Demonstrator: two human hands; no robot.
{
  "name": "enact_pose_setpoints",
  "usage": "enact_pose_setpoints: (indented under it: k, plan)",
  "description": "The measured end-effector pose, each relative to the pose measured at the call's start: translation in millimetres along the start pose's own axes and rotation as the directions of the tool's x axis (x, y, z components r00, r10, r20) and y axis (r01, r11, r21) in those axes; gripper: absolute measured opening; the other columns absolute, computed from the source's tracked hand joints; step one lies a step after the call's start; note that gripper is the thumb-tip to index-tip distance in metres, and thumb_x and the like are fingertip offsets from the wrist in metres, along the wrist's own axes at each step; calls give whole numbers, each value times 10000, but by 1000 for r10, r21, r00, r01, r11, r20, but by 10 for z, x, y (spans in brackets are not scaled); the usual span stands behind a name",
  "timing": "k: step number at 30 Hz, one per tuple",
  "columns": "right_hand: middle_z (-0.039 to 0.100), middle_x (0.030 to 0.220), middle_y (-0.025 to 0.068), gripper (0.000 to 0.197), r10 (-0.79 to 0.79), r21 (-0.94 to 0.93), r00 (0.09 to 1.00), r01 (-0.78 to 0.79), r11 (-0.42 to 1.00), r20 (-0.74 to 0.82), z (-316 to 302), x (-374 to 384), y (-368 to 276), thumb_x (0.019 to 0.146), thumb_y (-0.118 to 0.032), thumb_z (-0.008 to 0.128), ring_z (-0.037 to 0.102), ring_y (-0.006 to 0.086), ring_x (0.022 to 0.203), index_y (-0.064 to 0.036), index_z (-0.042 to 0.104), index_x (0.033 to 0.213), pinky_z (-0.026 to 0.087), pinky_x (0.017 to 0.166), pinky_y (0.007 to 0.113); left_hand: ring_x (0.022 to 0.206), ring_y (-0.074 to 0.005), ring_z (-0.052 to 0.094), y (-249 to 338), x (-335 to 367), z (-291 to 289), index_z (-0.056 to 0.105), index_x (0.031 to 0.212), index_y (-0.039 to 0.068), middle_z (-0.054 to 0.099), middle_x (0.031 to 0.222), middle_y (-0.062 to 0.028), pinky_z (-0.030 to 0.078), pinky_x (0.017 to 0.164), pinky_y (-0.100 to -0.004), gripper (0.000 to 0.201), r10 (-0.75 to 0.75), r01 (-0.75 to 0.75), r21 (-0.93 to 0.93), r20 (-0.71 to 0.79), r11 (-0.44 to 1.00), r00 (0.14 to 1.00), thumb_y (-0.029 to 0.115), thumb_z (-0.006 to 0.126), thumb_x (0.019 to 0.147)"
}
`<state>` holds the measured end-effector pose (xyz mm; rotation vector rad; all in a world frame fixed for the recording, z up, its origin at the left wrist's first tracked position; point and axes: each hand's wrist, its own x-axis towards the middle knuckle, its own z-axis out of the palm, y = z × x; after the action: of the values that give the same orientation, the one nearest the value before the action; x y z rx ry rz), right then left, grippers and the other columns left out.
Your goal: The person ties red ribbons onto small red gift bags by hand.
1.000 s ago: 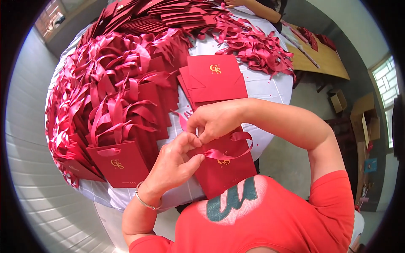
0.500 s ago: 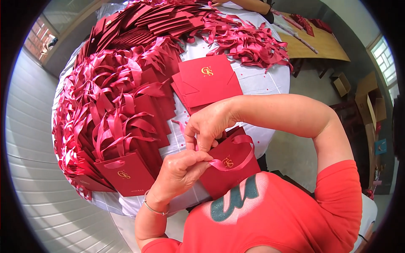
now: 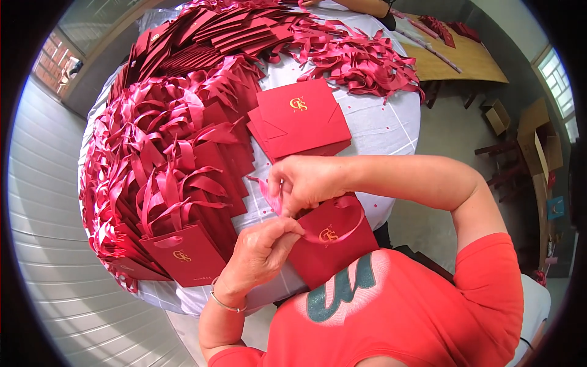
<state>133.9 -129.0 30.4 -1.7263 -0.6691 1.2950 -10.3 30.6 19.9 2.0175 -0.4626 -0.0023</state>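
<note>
A red paper gift bag (image 3: 333, 254) with gold lettering leans against my front at the table's near edge. A pink ribbon (image 3: 351, 232) loops across its face as a handle. My left hand (image 3: 264, 249), a bracelet at its wrist, pinches this ribbon by the bag's upper left corner. Just above the bag's mouth, my right hand (image 3: 309, 181) is closed with its fingertips pinched; a loose length of pink ribbon shows at its left side. My right hand hides part of the bag's opening.
Ribboned red bags (image 3: 183, 254) crowd the left. Flat red bags (image 3: 299, 122) are stacked beyond my hands, with a pile of pink ribbons (image 3: 367, 61) behind. Another person's arm (image 3: 364, 6) reaches in at the far edge. Cardboard boxes (image 3: 538, 137) stand at right.
My right hand has risen slightly, away from the bag's mouth. The ribbon loop on the bag's front now looks thinner, turned more edge-on. My left hand keeps its pinch and has barely moved.
</note>
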Motion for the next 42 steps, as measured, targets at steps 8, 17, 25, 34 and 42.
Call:
enact_pose_setpoints:
  k: [8,17,25,34,42]
  plan:
    - [650,809,93,209,-518,-326,774,415,849,-364,-37,261,155,833,44,662,669,171,778,-4,531,988,540,695,319,706,-138,613,-18,18,28,641,996,-9,647,811,-68,496,662,-268,95,8,-8,-3,11,1000,1000,-51,655,912]
    - [673,803,125,163,-617,-435,630,442,784,-472,-217,458,81,847,20,637,707,220,786,-1,540,975,563,720,340,604,-71,443,-6,10,-8,589,1041,10,516,728,-2,381,560,-238,175,24,-23,-27,43,999,999,-74,655,903]
    - [706,944,119,195,-651,-495,539,425,758,-534,-246,253,165,874,-67,716,676,155,762,-18,618,1035,553,710,302,595,-61,463,-75,-28,5,557,1036,-15,565,748,-36,383,542,-236,185,-136,136,3,-39,991,990,-33,675,895]
    - [669,821,105,179,-586,-636,637,189,749,-501,-89,-561,454,892,-179,738,654,206,721,-12,678,920,519,650,326,604,-138,599,-45,-26,-61,641,849,-25,633,745,-113,461,553,-302,164,-205,276,231,-290,933,935,114,702,912]
    - [696,878,126,396,-285,-284,839,164,945,-464,60,-747,529,834,-285,833,654,168,793,20,679,1032,529,725,304,612,-80,494,-47,4,-65,616,819,-47,541,617,-68,425,532,-318,368,-428,439,137,-100,888,898,282,693,965]
